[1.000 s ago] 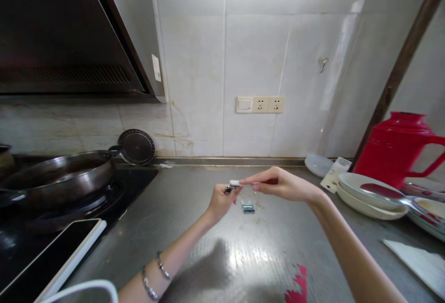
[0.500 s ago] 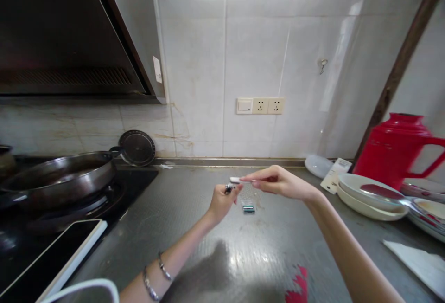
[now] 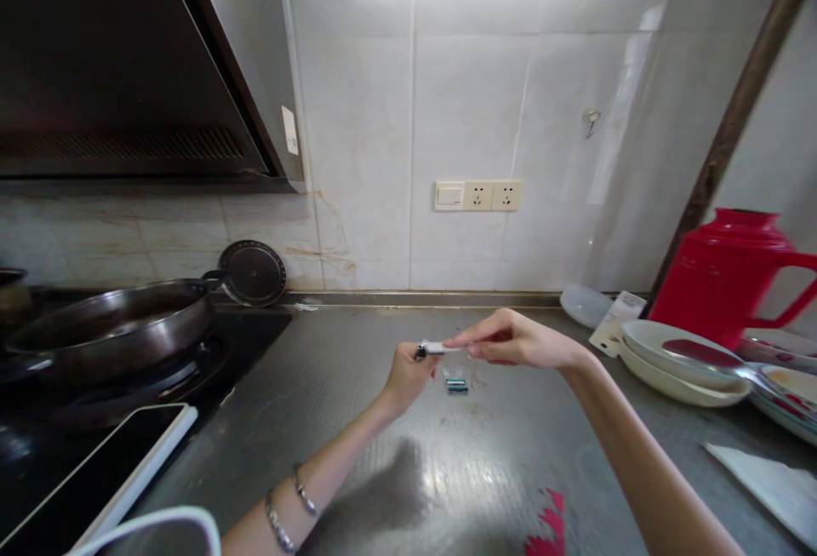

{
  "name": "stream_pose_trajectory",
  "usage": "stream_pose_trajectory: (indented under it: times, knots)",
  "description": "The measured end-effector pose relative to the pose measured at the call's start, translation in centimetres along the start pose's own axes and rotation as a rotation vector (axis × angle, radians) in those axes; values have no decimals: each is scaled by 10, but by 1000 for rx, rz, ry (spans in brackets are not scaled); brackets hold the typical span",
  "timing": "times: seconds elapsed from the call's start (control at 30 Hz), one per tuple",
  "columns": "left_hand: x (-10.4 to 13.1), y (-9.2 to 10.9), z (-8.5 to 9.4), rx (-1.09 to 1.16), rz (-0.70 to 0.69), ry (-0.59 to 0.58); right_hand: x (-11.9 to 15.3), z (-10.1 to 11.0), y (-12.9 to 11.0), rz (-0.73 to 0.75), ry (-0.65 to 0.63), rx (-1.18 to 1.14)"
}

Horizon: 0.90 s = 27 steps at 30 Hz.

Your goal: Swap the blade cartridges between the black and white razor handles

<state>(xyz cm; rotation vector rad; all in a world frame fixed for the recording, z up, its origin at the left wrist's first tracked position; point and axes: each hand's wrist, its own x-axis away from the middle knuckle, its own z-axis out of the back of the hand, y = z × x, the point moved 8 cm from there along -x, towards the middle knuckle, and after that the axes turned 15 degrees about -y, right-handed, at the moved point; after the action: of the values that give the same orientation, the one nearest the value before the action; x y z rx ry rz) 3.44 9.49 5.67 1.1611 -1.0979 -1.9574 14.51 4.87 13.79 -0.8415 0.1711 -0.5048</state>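
Observation:
My left hand (image 3: 408,377) is closed around a small black-and-silver object (image 3: 422,351), whose details are too small to tell. The fingers of my right hand (image 3: 511,339) pinch a small white piece (image 3: 439,347), which meets the black-and-silver object at my left fingertips. Both hands are held over the middle of the grey metal counter (image 3: 357,343). Just below and between them lies a small teal-and-black item (image 3: 457,386), with a bit of clear plastic (image 3: 454,369) behind it.
At left are a steel pan (image 3: 121,326) on the stove and a phone-like device (image 3: 102,479) with a white cable. Stacked plates (image 3: 682,369), a red jug (image 3: 728,275) and a folded white sheet (image 3: 766,479) are at right.
The white piece has come down from above my left fingertips to line up with the black-and-silver object. My right hand has lowered slightly with it.

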Motion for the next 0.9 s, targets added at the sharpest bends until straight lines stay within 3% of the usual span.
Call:
stream_pose_trajectory:
  times: [0.13, 0.27, 0.43, 0.63, 0.73, 0.9]
  knots:
    - [-1, -3, 0, 0, 1, -1, 0, 3, -4, 14, 73, 33]
    - [-2, -6, 1, 0, 6, -1, -3, -5, -6, 10, -17, 46]
    - [-1, -7, 0, 2, 7, -1, 0, 0, -9, -9, 76, 110]
    - [-1, -5, -1, 41, 16, -4, 0, -11, -14, -17, -24, 98]
    - [-4, -10, -1, 107, 84, -14, 4, 1, -12, -27, 104, 77]
    - [-5, -20, -10, 395, 294, -128, 13, 27, -6, -29, 405, 156]
